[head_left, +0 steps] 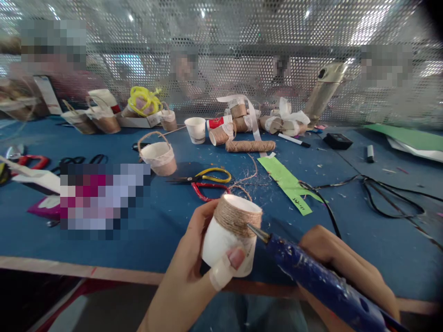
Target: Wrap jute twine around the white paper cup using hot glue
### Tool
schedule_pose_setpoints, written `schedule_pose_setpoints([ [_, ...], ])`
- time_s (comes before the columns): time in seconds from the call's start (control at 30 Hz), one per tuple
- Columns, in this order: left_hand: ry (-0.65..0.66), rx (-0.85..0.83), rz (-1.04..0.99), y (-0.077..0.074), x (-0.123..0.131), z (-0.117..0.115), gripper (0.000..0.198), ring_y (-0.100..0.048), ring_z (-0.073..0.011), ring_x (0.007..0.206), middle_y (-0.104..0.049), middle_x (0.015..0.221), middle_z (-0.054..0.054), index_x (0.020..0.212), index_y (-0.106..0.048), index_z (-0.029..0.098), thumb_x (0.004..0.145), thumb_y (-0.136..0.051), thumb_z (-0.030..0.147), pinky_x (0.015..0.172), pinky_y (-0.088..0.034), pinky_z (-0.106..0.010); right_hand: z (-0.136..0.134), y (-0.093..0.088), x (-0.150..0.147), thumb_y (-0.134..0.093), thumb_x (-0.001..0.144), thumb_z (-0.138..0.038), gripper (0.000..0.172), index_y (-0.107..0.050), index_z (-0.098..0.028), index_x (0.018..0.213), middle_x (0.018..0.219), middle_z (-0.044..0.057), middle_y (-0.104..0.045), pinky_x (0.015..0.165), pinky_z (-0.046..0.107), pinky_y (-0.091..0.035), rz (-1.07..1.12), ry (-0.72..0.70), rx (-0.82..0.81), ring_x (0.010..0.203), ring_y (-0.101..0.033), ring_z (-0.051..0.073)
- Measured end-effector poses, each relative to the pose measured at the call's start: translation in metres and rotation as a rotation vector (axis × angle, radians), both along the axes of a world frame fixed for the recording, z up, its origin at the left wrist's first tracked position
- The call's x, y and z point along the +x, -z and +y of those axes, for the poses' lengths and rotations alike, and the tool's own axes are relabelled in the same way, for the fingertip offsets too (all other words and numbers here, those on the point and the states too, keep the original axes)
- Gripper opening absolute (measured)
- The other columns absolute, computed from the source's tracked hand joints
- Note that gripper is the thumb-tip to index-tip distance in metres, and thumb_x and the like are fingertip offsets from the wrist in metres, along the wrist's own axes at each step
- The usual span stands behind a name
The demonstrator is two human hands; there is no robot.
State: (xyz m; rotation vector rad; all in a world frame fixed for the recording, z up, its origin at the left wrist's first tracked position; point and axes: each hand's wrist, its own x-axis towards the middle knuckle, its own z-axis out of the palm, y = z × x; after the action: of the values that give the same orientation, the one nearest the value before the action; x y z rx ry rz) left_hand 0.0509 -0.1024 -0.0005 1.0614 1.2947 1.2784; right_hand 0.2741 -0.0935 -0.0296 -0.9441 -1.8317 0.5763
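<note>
From my screen, the paper cup (226, 244) is upright with a slight tilt, in the left hand (188, 272). That hand is closed round it, a taped thumb across the front and fingers behind the far side. A twine band (237, 216) wraps the cup's upper part below the rim, and the white wall under it is bare. I judge the cup is lifted clear of the blue table (166, 216) and turned so the band's lower edge faces the tool. The right hand (346, 267) is clamped round the blue glue gun (311, 276). The gun's metal nozzle (258, 233) meets the cup at that edge, just above the thumb; whether it touches, I cannot tell. Just beyond the grip lie the red scissors (207, 191) and the yellow scissors (211, 176), and further off a twine spool (249, 146). To the right of these are a green paper strip (287, 182) and a black cable (380, 198). Beyond and to the left stands a basket cup (159, 157) with a handle
</note>
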Motion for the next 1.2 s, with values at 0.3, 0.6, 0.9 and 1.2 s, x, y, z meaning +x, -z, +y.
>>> schedule_pose_setpoints([
  [0.3,0.003,0.003,-0.001,0.0002,-0.0004,-0.0005,0.052,-0.068,-0.018,0.104,-0.074,0.116,0.002,0.126,-0.066,0.031,0.082,-0.086,0.051,0.086,-0.056,-0.02,-0.0018,0.0012,0.0018,-0.062,0.097,-0.001,0.027,-0.054,-0.023,0.084,0.079,-0.002,-0.054,0.059,0.025,-0.044,-0.009,-0.014,0.001,0.067,-0.057,0.012],
  [0.6,-0.001,0.013,0.041,0.0012,0.0,-0.0004,0.052,-0.065,-0.0193,0.101,-0.074,0.114,0.002,0.126,-0.065,0.031,0.082,-0.085,0.053,0.086,-0.054,-0.023,-0.001,-0.0001,-0.002,-0.059,0.097,0.0,0.027,-0.054,-0.024,0.085,0.08,-0.002,-0.054,0.062,0.025,-0.046,0.004,-0.002,-0.007,0.07,-0.057,0.013],
  [0.9,-0.008,0.007,0.01,0.0018,0.0026,-0.0017,0.052,-0.066,-0.0179,0.097,-0.073,0.112,0.002,0.125,-0.066,0.032,0.082,-0.086,0.051,0.08,-0.055,-0.021,-0.0021,0.002,-0.0031,-0.06,0.095,0.002,0.026,-0.055,-0.022,0.086,0.081,-0.001,-0.054,0.059,0.026,-0.043,-0.003,-0.043,0.008,0.068,-0.057,0.013],
  [1.2,-0.014,-0.011,-0.001,0.0011,0.0027,-0.0023,0.055,-0.067,-0.0183,0.104,-0.075,0.12,0.003,0.129,-0.065,0.033,0.081,-0.087,0.051,0.084,-0.056,-0.021,-0.0026,0.0017,-0.0017,-0.059,0.096,0.001,0.026,-0.055,-0.022,0.085,0.081,-0.001,-0.053,0.061,0.027,-0.044,0.004,-0.022,-0.001,0.069,-0.057,0.014],
])
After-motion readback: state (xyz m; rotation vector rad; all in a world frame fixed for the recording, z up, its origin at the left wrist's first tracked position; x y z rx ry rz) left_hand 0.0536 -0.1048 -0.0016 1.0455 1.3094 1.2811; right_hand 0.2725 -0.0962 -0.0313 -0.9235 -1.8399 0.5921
